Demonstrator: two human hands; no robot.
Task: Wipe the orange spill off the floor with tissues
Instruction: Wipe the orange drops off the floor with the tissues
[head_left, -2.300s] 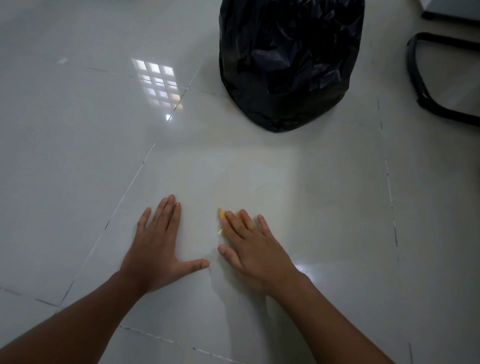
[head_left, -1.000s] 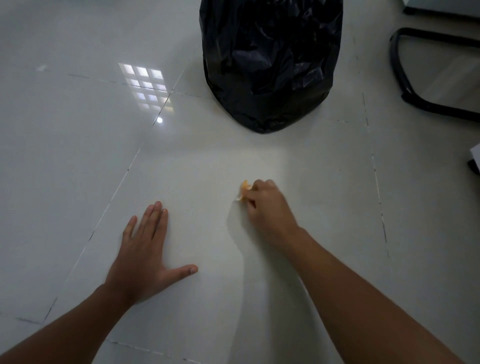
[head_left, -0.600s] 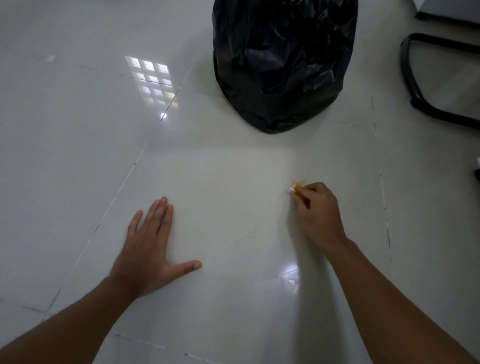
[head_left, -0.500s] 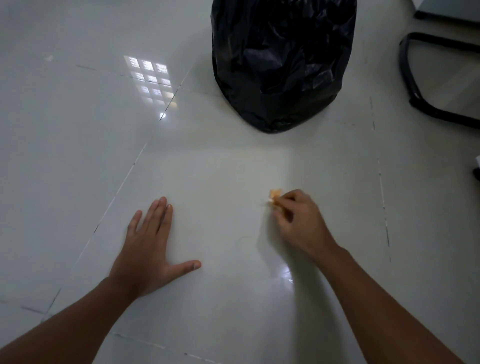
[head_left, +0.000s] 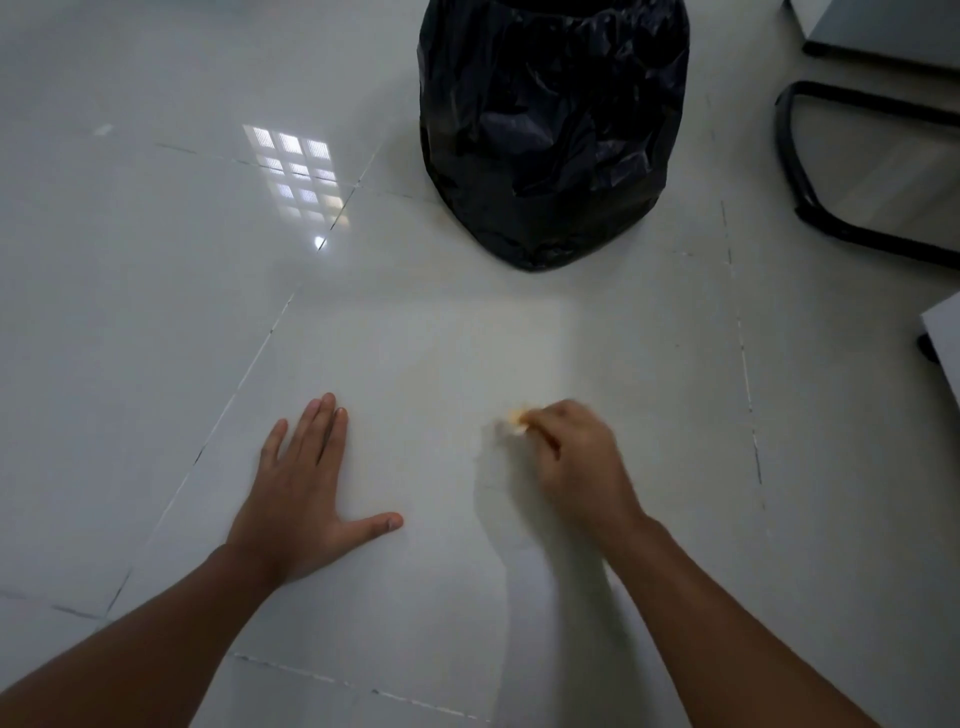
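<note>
glossy white tiled floor (head_left: 156, 322) with thin dark grout lines, a window reflection shining on it at upper left. black bin bag (head_left: 553, 130) stands upright at top centre, crinkled plastic, well beyond both hands. black metal frame (head_left: 795, 171), maybe a chair base, at the right edge, and the corner of some grey furniture above it, cropped.

left hand (head_left: 301, 499) lies flat on the tile, palm down, fingers straight and together, thumb splayed out to the right, holding nothing. right hand (head_left: 576, 462) is on the floor to the right of it, apart from it, fingers curled and pinching a small orange-stained tissue (head_left: 515, 418) that sticks out at the fingertips and touches the floor. this hand is motion-blurred, so the exact finger grip is hard to read. the tissue wad is tiny, mostly hidden by the fingers.

the tile between bag and hands looks faintly yellowish, probably a thin smear of the orange spill (head_left: 436, 358); no clear puddle can be made out. both forearms are bare and come in from the bottom corners.
</note>
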